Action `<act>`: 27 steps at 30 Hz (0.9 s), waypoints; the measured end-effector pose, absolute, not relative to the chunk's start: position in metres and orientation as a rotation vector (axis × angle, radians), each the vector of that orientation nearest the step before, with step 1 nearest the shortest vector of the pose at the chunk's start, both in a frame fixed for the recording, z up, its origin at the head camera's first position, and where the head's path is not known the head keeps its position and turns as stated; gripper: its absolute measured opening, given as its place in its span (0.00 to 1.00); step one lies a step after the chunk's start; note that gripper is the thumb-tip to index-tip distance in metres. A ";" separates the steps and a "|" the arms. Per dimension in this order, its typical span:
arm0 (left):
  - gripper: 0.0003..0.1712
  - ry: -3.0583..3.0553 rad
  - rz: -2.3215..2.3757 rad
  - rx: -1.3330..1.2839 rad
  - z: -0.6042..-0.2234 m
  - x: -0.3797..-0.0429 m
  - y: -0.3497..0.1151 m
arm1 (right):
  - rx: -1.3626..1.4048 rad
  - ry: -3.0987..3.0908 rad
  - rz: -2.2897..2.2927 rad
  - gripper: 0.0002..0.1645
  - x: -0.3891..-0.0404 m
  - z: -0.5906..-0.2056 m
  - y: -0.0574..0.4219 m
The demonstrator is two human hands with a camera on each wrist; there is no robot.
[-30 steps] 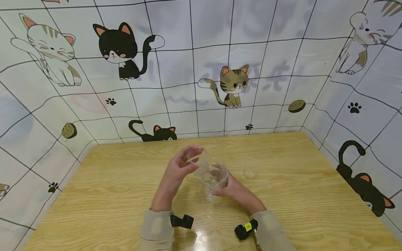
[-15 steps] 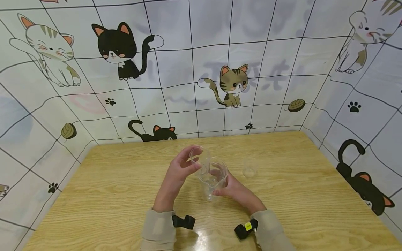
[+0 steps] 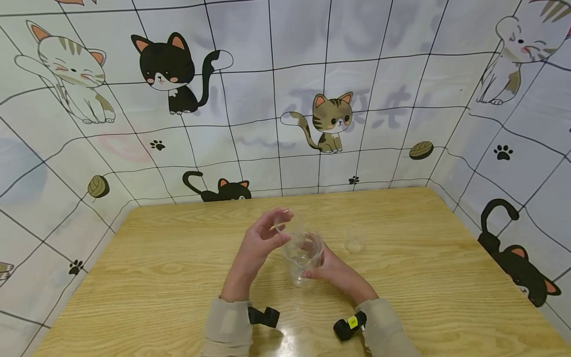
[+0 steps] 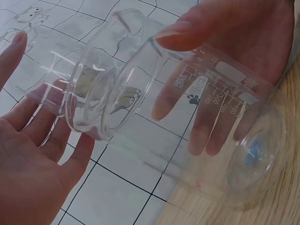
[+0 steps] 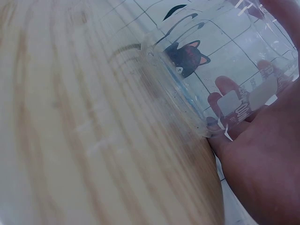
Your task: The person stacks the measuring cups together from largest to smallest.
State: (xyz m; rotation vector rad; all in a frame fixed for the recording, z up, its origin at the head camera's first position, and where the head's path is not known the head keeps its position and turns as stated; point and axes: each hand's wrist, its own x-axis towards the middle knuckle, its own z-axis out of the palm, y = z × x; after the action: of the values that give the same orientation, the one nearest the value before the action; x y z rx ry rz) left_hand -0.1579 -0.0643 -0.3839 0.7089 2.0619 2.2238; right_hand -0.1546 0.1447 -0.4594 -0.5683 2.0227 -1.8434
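Note:
In the head view my left hand (image 3: 260, 240) holds a small clear beaker (image 3: 289, 221) tilted over, its fingers and thumb around the sides. The small beaker's mouth is at the rim of a larger clear beaker (image 3: 300, 263), which my right hand (image 3: 330, 265) grips from the right. White graduation marks run along the larger beaker (image 4: 187, 136) in the left wrist view. Its base shows a blue spot that I cannot identify. Whether either beaker holds liquid I cannot tell. In the right wrist view the right hand (image 5: 267, 154) curls around the larger beaker's lower side.
Another small clear vessel (image 3: 355, 244) stands on the wooden table (image 3: 424, 277), right of and beyond the right hand. A white cloth with cat drawings (image 3: 250, 109) surrounds the table's back and sides. Each wrist wears a black camera (image 3: 265, 317).
My left hand has shifted slightly to the right, bringing the small beaker further over the larger one. The right hand and the larger beaker have barely moved.

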 end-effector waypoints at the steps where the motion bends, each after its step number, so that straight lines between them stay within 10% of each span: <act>1: 0.27 2.078 2.202 0.706 -0.385 -0.158 -0.064 | -0.554 2.024 -1.841 0.52 -0.154 -0.459 0.145; 27: 0.30 1.968 2.012 0.679 -0.393 -0.156 -0.066 | -0.480 2.009 -1.794 0.58 -0.142 -0.430 0.143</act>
State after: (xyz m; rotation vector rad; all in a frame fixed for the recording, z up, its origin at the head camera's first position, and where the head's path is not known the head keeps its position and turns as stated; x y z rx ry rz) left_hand -0.1564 -0.0662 -0.3928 0.6786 1.9683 2.0121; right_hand -0.1417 0.1427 -0.4296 -0.4804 2.0090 -1.7943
